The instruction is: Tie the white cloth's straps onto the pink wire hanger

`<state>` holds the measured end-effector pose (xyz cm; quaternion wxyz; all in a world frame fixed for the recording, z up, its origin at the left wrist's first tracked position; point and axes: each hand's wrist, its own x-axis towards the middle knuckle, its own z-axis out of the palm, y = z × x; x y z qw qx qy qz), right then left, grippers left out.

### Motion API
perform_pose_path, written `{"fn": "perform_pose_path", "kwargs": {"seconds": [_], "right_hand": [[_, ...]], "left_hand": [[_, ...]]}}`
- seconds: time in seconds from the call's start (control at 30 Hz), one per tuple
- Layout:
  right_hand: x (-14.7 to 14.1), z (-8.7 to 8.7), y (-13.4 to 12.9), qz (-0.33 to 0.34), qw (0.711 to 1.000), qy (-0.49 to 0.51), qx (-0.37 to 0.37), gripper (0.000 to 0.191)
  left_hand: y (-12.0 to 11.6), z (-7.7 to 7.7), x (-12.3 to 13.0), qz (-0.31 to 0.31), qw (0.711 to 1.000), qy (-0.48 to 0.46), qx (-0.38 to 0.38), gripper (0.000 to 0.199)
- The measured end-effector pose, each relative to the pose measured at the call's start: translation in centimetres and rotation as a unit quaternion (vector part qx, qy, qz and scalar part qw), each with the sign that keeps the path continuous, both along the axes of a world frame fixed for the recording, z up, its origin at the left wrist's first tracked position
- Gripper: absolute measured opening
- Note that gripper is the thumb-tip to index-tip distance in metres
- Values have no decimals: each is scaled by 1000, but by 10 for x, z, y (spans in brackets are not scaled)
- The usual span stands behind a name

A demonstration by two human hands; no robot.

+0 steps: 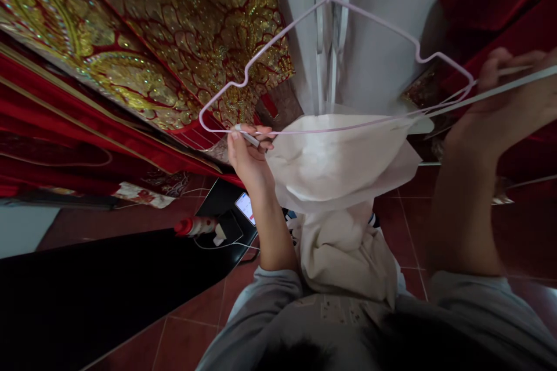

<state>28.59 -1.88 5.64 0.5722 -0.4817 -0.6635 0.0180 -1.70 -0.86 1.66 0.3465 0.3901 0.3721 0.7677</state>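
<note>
A pale pink clothes hanger (307, 132) hangs in front of me, its hook end near white handles. A cream cloth garment (343, 153) hangs at the hanger's lower bar and spreads down to my lap. My left hand (252, 148) is closed at the bar's left end, with a short whitish strip (249, 138) between its fingers. At the right, my right hand (500, 98) is closed on a white strap (487, 94) that stretches from the hanger's right corner past the frame edge. Motion blurs this hand, and its fingertips are partly hidden.
Red garments with gold sequins (209, 29) hang close on the left, with dark red cloth (491, 0) at upper right. White cabinet doors (383, 23) stand ahead. A black table (108, 284) on the left bears a phone (245, 207), a red-capped bottle (195, 226) and a white cable.
</note>
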Motion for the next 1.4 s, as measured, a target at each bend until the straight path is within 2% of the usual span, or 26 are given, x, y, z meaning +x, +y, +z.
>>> {"fn": "perform_pose_path", "kwargs": {"seconds": [0.17, 0.27, 0.37, 0.53, 0.63, 0.77, 0.83, 0.9, 1.0, 1.07, 1.17, 1.27, 1.4], "right_hand": [[-13, -17, -11, -42, 998, 3, 38, 42], [-15, -32, -8, -85, 982, 20, 167, 35], [-14, -47, 3, -113, 947, 29, 298, 42], [-21, -62, 5, -152, 920, 31, 360, 43], [-34, -59, -5, -115, 945, 21, 306, 43], [-50, -41, -15, -9, 992, -52, 115, 34], [-54, -31, -16, 23, 994, -109, 17, 45], [-56, -25, -14, 31, 988, -147, -41, 55], [-58, -23, -12, 13, 985, -158, -63, 64], [-57, -25, -11, -6, 984, -160, -75, 66], [-55, -28, -9, -12, 985, -157, -72, 66], [-53, -31, -6, -3, 986, -154, -59, 65], [-56, -35, -5, 1, 985, -150, -82, 66]], "left_hand": [[2, -1, 0, 14, 1000, 6, -11, 37], [2, 0, 0, 9, 1000, -4, -10, 34], [0, 1, 1, -1, 1000, -16, -11, 32], [-5, 1, 5, -15, 1000, -7, -22, 35], [-6, -1, 8, -16, 1000, 9, -23, 37], [-8, -2, 11, -15, 999, 13, -27, 39], [-9, -2, 12, -14, 999, 10, -28, 37], [-10, -1, 11, -20, 1000, 4, -20, 34], [-9, 0, 6, -36, 999, -7, -17, 28], [-6, 0, 1, -23, 999, -2, -32, 25], [-2, -2, -9, 41, 998, 15, -38, 22], [1, -5, -19, 105, 994, 37, -9, 24], [2, -11, -29, 157, 985, 64, 18, 25]]}}
